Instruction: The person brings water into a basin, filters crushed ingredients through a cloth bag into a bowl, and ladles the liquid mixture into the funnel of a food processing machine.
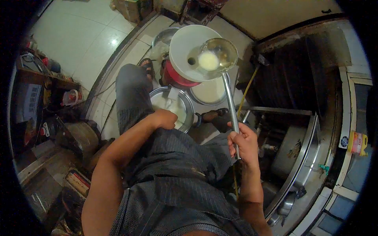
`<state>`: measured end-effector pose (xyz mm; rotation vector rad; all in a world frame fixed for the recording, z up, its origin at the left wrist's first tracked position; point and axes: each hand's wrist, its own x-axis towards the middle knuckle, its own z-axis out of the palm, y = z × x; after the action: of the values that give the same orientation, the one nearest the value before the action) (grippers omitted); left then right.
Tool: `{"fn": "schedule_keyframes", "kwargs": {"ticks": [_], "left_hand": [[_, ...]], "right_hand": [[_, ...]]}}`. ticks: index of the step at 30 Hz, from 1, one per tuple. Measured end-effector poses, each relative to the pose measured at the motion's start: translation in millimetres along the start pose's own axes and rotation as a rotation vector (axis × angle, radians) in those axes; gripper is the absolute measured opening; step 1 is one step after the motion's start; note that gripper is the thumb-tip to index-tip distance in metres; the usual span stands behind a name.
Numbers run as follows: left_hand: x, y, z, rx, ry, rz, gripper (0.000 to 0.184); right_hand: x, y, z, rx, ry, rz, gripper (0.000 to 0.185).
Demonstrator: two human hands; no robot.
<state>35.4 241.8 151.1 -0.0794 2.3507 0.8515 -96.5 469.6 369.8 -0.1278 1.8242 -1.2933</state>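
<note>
A large metal ladle is in my right hand, its handle gripped by closed fingers. The ladle's bowl, with some pale liquid in it, hangs over a wide white basin that has a dark round hole. Under the basin stands a red container. My left hand rests with curled fingers by the near rim of a metal pot; whether it holds anything is hidden. White liquid and a pale piece show inside that pot. Beside it, a second metal pot holds whitish liquid.
A metal-framed rack stands on the right, with a yellow hose running beside it. Behind the basin is another metal bowl. At the left are a dark cabinet and a white-and-red bucket. A raised ledge crosses the tiled floor.
</note>
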Motion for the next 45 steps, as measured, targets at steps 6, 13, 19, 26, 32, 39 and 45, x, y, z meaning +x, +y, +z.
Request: {"fn": "schedule_keyframes", "kwargs": {"ticks": [6, 13, 19, 26, 32, 39, 45], "left_hand": [[1.6, -2.3, 1.7, -0.006, -0.001, 0.012, 0.030], [3.6, -2.7, 2.5, 0.009, -0.009, 0.015, 0.031], [-0.4, 0.7, -0.8, 0.022, -0.019, 0.003, 0.030], [-0.9, 2.2, -1.0, 0.017, -0.023, 0.004, 0.031], [0.3, 3.5, -2.4, 0.015, -0.048, -0.044, 0.032], [12.7, -4.0, 6.7, 0.027, -0.100, -0.036, 0.033], [16.6, -10.8, 15.7, 0.003, -0.096, -0.035, 0.032]], "right_hand": [[0.8, 0.8, 0.7, -0.009, -0.001, -0.010, 0.032], [2.7, 0.9, 3.5, -0.053, 0.012, -0.022, 0.031], [5.1, 5.1, 4.6, -0.052, 0.017, -0.050, 0.032], [9.8, 15.1, 4.4, -0.100, 0.064, -0.075, 0.033], [14.5, 23.9, 5.0, -0.202, 0.119, -0.109, 0.037], [22.0, 53.2, -6.5, -0.562, 0.205, -0.344, 0.042], [19.4, 61.5, -10.1, -0.380, 0.243, -0.315, 0.043]]}}
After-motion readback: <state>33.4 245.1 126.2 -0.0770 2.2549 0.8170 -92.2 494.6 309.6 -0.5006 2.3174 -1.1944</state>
